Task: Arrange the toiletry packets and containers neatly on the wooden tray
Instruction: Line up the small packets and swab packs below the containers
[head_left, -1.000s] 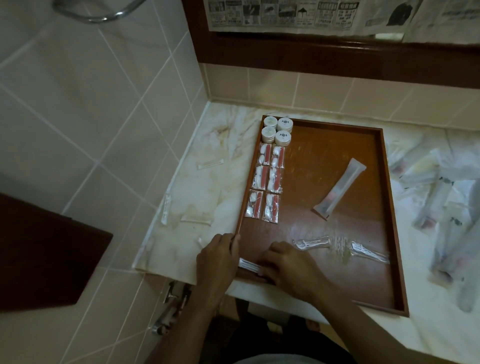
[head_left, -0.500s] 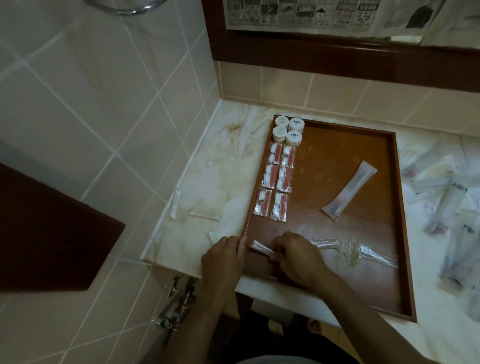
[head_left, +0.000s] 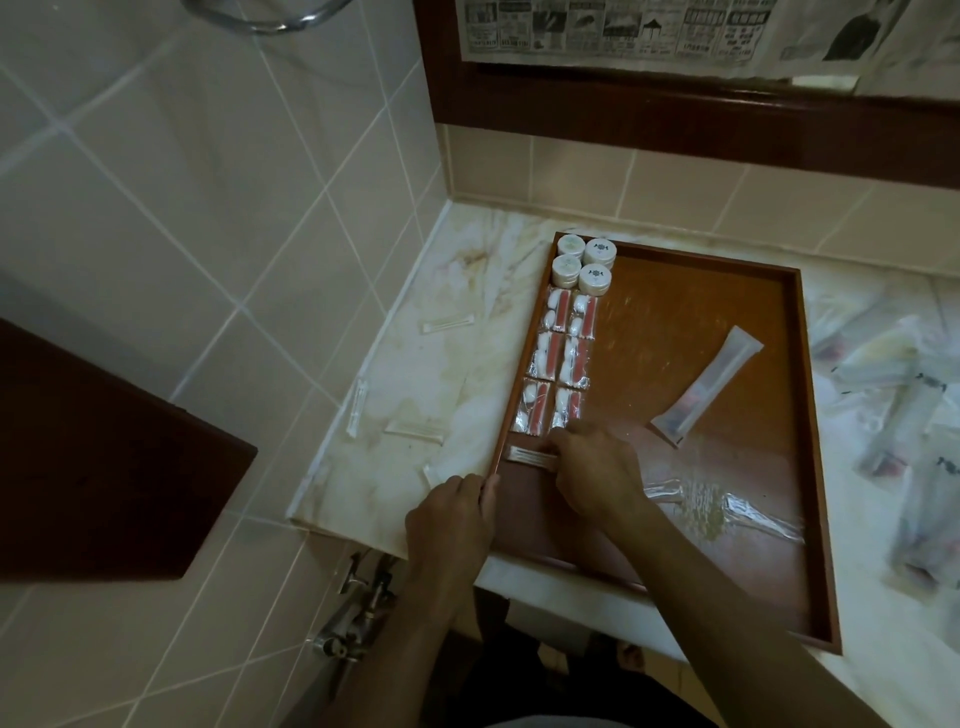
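Since 1 second earlier, the right hand had slid a small packet up under the 6 lined-up packets on the wooden tray, its fingers pinching it. The left hand held the tray's edge with curled fingers. 4 round containers sat neat, but the long tube and loose packets on the surface still waited.

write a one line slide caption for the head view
Right hand sets a small packet below the packet rows on the wooden tray.

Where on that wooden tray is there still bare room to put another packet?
The wooden tray is bare between the red-and-white packets along its left edge and the long translucent tube, also behind that tube. It is crowded at the left edge, where the right hand places a small packet.
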